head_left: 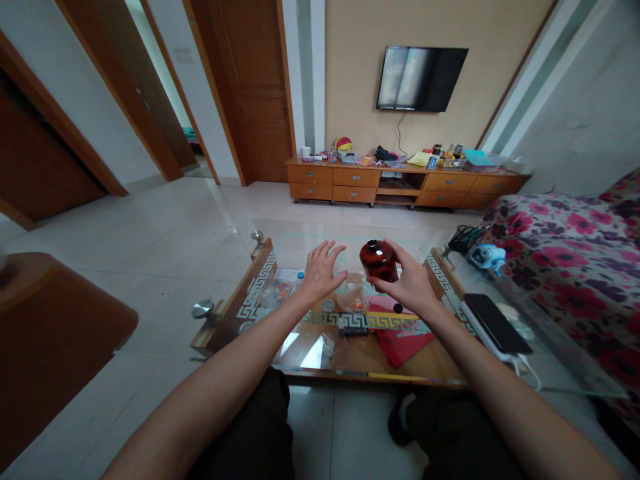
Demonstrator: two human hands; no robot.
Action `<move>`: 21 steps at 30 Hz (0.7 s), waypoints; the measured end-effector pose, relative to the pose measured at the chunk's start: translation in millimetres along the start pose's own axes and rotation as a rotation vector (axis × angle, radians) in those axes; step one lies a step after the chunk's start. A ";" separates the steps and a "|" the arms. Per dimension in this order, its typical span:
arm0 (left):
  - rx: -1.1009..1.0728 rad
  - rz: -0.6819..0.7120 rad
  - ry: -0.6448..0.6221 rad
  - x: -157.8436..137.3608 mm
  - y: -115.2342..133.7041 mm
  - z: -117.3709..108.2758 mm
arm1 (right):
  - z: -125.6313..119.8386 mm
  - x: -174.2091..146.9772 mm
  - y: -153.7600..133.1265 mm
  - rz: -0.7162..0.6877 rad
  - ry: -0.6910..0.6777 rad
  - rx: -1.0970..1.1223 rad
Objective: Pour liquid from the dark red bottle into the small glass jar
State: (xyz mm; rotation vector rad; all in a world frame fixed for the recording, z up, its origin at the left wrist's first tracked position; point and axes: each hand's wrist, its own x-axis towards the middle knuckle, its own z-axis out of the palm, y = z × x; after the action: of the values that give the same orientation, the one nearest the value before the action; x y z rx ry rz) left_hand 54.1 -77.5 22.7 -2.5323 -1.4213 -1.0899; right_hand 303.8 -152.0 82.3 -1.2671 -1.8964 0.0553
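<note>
My right hand [407,280] grips an amber bottle [379,260] around its side, above the glass coffee table. The bottle tilts slightly, and its narrow neck at the top shows no cap. To the left of the bottle hovers my left hand [323,270], fingers spread and curved, with nothing in it. A gap separates it from the bottle. A small round black cap [398,309] appears below my right hand, near the table's patterned band.
The glass coffee table [300,360] has items under its top, including a red sheet [400,343]. A phone [497,323] lies at its right with a white cable. Beyond stand a low TV cabinet [355,179] and a floral sofa [565,267]. A brown wooden piece [60,320] is at left.
</note>
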 end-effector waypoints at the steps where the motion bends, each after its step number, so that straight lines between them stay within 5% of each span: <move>1: 0.033 -0.047 0.011 -0.9 -5.7 -1.5 | 0.0 0.0 -0.6 0.002 0.002 0.004; 9: 0.078 -0.214 -0.228 -24.2 -50.6 3.9 | 0.9 -0.2 -7.3 0.003 -0.022 0.006; 21: -0.172 -0.037 -0.375 -31.8 -49.5 -14.7 | 1.5 -9.4 -5.4 0.012 -0.102 0.010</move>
State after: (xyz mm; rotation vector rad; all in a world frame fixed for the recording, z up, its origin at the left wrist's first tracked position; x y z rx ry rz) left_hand -2.4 -77.4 0.6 -2.9679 -1.5133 -0.8007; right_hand 300.1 -161.4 78.0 -1.2906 -1.9727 0.1374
